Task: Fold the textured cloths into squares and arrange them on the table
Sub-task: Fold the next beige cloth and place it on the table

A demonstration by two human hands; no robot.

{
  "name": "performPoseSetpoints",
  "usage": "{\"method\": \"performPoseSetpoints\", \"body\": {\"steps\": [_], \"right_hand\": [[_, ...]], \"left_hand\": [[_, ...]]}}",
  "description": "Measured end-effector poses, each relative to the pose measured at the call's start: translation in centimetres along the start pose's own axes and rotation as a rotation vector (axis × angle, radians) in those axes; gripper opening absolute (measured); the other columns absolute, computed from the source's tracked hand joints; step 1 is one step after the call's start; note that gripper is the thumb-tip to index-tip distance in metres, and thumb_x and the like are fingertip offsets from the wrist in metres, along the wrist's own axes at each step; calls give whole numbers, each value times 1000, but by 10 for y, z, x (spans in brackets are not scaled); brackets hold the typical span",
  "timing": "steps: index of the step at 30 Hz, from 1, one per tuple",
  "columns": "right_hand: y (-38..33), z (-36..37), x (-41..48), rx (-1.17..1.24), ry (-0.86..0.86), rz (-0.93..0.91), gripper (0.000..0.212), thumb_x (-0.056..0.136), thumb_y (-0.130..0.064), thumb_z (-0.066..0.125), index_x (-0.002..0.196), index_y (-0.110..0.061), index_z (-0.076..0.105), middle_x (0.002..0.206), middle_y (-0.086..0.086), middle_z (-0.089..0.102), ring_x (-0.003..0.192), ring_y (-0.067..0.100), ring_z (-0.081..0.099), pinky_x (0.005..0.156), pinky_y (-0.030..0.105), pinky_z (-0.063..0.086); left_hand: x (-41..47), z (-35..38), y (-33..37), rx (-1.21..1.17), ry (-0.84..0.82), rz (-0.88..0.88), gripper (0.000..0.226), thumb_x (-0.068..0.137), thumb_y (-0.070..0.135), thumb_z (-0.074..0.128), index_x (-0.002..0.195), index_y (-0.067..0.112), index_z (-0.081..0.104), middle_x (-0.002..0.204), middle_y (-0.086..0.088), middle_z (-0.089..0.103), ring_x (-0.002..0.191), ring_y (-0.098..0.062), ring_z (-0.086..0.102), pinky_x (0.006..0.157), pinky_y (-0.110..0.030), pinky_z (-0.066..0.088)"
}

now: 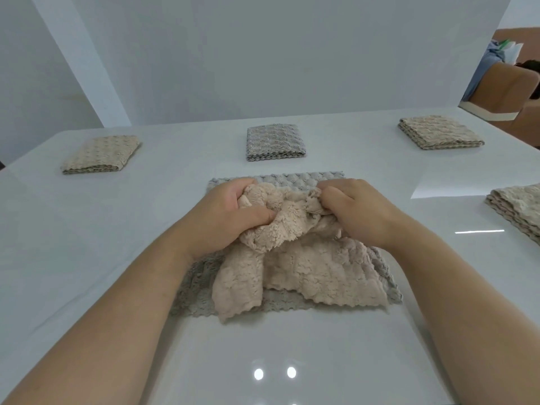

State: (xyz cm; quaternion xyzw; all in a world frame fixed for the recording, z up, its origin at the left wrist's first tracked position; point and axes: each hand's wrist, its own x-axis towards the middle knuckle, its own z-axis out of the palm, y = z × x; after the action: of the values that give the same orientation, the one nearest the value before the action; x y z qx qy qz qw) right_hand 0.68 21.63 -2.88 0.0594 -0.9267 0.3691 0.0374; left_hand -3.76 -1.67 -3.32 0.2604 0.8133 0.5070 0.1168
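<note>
A crumpled beige textured cloth (306, 273) lies bunched on top of a flat grey textured cloth (295, 180) in the middle of the white table (87, 244). My left hand (222, 211) grips the beige cloth's bunched upper left part. My right hand (356, 209) grips its upper right part. Along the far side lie three folded squares: a beige one (102, 154) at left, a grey one (274, 141) in the centre, a beige one (438, 131) at right.
A stack of beige cloths (520, 209) sits at the table's right edge. A white wall rises behind the table. A brown chair (508, 92) with clothing on it stands beyond the far right corner.
</note>
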Motion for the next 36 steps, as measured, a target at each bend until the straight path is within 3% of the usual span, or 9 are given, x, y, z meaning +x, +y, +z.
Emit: {"method": "performPoseSetpoints", "body": {"steps": [2,4,9,11,16,22,26,30,36], "right_hand": [[0,-1,1,40,46,-6,37,98,-16,40,63,-21,31,60,-10,36,57,10,32,59,35,29],[0,-1,3,60,72,2,38,97,-16,43,61,-25,33,54,-13,40,55,7,34,58,32,27],[-1,0,4,73,159,31,23,94,-27,51,71,-29,51,69,-9,55,68,10,49,63,35,36],[-1,-1,4,123,226,44,13,93,-31,55,80,-28,56,74,-2,62,70,13,52,66,36,40],[5,2,7,200,337,54,17,94,-40,61,101,-27,53,73,-8,57,57,3,48,60,33,40],[12,9,12,159,392,28,24,99,-46,59,110,-29,46,68,-4,53,49,4,45,51,25,37],[22,7,19,161,479,12,23,96,-45,65,112,-38,50,97,-2,61,77,10,54,63,27,37],[30,3,25,50,536,-36,20,96,-41,66,114,-38,57,113,-1,58,93,11,52,71,9,33],[43,5,35,-137,528,-185,31,97,-40,66,124,-25,66,112,-2,49,93,12,49,83,26,40]], "left_hand": [[0,0,-1,-49,8,23,16,87,16,77,97,20,64,76,13,72,70,-4,67,66,-19,50],[-1,0,2,-97,37,37,21,81,25,75,96,19,61,76,15,71,71,-3,66,65,-17,49],[0,-3,1,-117,134,42,54,70,39,83,112,14,59,96,11,74,89,-6,71,76,-19,54],[1,-6,-4,-94,129,34,73,63,47,91,122,21,58,109,8,72,100,-11,71,84,-26,56],[4,-11,-8,58,113,74,100,47,26,103,135,28,55,119,15,69,111,-1,66,91,-17,50],[10,-4,-16,224,344,91,86,54,11,97,129,32,59,115,20,66,102,12,61,89,-13,48],[12,-7,-23,317,456,118,70,66,17,92,124,39,60,115,22,62,106,5,60,86,-8,42],[15,-8,-29,491,471,205,59,74,12,82,127,31,64,118,11,63,108,-2,54,89,0,32],[19,-9,-39,571,501,250,67,71,-4,76,131,25,64,125,4,58,112,-1,49,96,0,27]]}}
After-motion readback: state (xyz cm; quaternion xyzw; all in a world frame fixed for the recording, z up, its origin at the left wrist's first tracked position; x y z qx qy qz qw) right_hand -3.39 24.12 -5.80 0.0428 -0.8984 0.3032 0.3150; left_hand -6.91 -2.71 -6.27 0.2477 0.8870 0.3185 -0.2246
